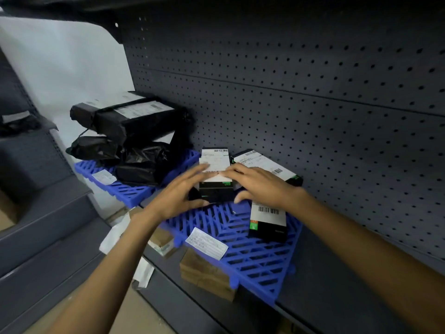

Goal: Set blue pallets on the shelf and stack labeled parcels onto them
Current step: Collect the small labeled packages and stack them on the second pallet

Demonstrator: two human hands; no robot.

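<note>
Two blue pallets lie on the dark shelf: a near one [250, 256] with a white label, and a far one [120, 186] at the left. The far pallet carries a pile of black-wrapped parcels [130, 121] with white labels. On the near pallet stand three black labeled boxes. The middle box [215, 162] sits between my hands. My left hand [183, 191] touches its left side and my right hand [257, 184] rests on its right side and top, fingers spread. Behind my right hand lies a second box [265, 162]. A third box [268, 222] lies below my right wrist.
A perforated dark back panel [313, 92] closes the shelf behind. Brown cardboard boxes [207, 276] and white paper [115, 235] lie on the level below the near pallet. Grey shelving steps [48, 213] run along the left.
</note>
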